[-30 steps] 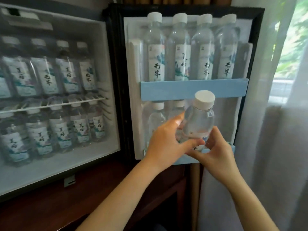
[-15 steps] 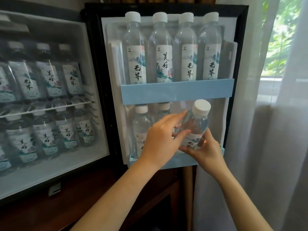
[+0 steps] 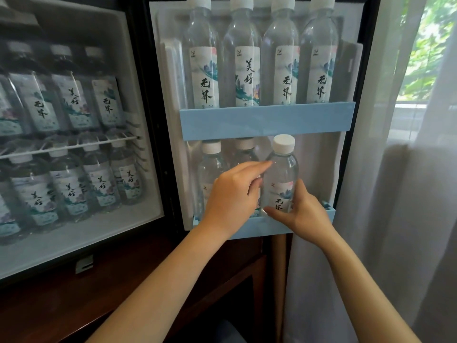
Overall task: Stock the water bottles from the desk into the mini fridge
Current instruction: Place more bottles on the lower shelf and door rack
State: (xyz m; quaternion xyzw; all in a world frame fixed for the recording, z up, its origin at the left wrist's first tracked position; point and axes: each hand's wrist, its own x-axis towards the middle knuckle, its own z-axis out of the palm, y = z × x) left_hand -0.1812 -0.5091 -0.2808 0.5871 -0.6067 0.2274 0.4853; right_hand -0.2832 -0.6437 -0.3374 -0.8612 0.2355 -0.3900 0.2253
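A clear water bottle (image 3: 280, 179) with a white cap stands upright in the lower door shelf (image 3: 262, 227) of the open mini fridge. My right hand (image 3: 300, 211) grips its lower part from the right, thumb across the front. My left hand (image 3: 233, 194) is beside it on the left, its forefinger stretched out to the bottle's shoulder and its other fingers curled. Two more bottles (image 3: 211, 167) stand behind my left hand in the same shelf. Several bottles (image 3: 262, 55) fill the upper door shelf (image 3: 267, 120).
The fridge cabinet (image 3: 74, 233) at left holds several bottles on a wire rack (image 3: 66, 147) and on its floor. Dark wooden furniture (image 3: 123, 280) lies below. A sheer white curtain (image 3: 408, 194) hangs just right of the door, with a window behind it.
The bottle has come down from a tilt in front of the door and now stands upright in the lower door shelf. Both hands moved with it.
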